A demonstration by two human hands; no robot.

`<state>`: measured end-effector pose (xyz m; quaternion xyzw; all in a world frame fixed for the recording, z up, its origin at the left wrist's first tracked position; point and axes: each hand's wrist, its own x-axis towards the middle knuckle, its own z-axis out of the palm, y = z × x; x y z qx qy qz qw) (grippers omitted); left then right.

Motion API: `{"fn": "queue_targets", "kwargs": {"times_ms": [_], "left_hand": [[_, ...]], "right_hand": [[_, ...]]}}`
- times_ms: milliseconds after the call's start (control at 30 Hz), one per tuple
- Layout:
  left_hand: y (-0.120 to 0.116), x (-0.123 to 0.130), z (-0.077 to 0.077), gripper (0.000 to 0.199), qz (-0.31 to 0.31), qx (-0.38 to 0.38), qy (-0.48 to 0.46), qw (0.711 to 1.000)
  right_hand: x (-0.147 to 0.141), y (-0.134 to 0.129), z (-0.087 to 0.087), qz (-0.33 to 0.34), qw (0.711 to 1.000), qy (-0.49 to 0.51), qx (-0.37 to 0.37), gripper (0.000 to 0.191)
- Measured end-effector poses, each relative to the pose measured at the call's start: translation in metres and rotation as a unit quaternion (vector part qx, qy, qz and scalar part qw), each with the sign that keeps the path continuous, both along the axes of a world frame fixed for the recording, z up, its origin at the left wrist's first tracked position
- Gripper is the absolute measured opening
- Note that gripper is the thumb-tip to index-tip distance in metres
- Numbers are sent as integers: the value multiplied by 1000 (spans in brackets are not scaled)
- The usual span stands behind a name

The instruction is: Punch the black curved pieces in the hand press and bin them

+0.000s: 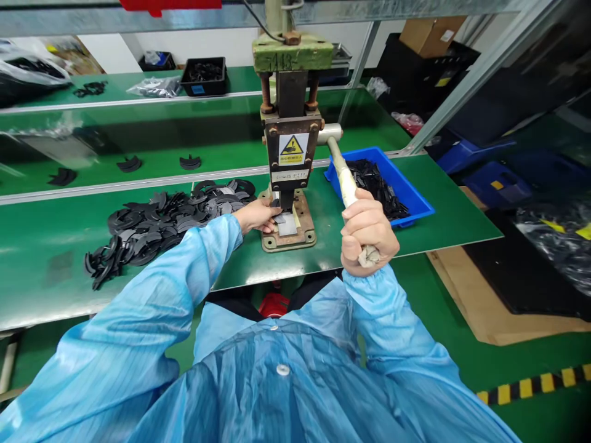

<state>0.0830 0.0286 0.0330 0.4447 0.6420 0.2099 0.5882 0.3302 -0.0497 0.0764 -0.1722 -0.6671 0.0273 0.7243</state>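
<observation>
A hand-lever press (pixel 292 141) stands on the green bench, its dark ram (pixel 287 198) down near the metal base (pixel 302 229). My right hand (pixel 369 232) is wrapped around the lever handle (pixel 342 169), which slants down toward me. At the base, my left hand (pixel 259 215) pinches a small black plastic part (pixel 279 218) beside the ram; the fingers partly hide it. Left of the press lies a loose pile of curved black plastic parts (pixel 161 224). To its right, a blue bin (pixel 418 212) holds many narrow black pieces (pixel 376 184).
Several curved parts lie on a conveyor strip (pixel 157 144) behind the bench (pixel 41 271). Farther back are a black bin (pixel 224 83) and plastic bags (pixel 159 86). A metal post (pixel 480 77) slants at the right, and a shelf beam (pixel 83 19) crosses overhead.
</observation>
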Motion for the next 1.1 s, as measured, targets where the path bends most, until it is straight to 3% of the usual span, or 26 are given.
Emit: {"fn": "queue_targets", "kwargs": {"times_ms": [200,333,433,567,700,833,967,1100], "left_hand": [[-16,3,6,24,43,21,-37,998],[-28,-11,21,19,-16,79,-115,990],[-39,-46,33,31,-59,151,-74,984],[-69,-122,38,38,-21,282,142,949],[-124,-180,20,33,-52,320,341,882],[-166,-185,-14,37,-93,332,428,836],[-170,-170,-39,43,-101,323,487,805],[-161,-163,-47,32,-110,319,477,812]], "right_hand": [[5,-1,2,7,999,-39,-3,25],[7,-2,4,17,999,-46,3,25],[7,0,5,27,999,-42,10,26],[3,6,2,30,999,-15,27,33],[-3,11,-1,21,999,37,26,43],[-7,13,-2,10,997,62,33,51],[-6,14,-3,5,998,58,32,53],[-2,13,-2,8,999,33,31,46]]}}
